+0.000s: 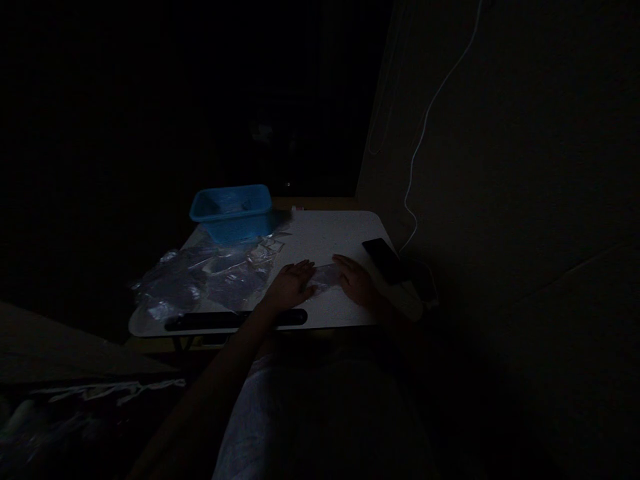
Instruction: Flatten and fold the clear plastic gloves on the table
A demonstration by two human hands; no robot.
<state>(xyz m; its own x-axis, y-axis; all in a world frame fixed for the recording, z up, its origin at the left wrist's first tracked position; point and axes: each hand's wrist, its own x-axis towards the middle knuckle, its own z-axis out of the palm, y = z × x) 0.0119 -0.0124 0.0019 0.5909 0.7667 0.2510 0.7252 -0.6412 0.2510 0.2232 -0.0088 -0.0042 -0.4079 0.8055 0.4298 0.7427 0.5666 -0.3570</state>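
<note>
A small clear plastic bag (326, 277) lies flat on the white folding table (330, 230). My left hand (293, 285) rests at its left edge, fingers stretched out and the thumb apart. From the other side my right hand (356, 280) lies on its right edge, fingers extended toward the far side. Both hands look flat rather than gripping, though the dim light hides fine detail. Left of my left hand spreads a heap of clear plastic bags (200, 280), with several small clear packets (266, 249) at its far right end.
A blue plastic basket (240, 225) stands at the table's far left corner. A dark phone (384, 260) lies near the right edge. Along the near edge runs a black slot (215, 322). A white cable (425, 117) hangs down the wall at right.
</note>
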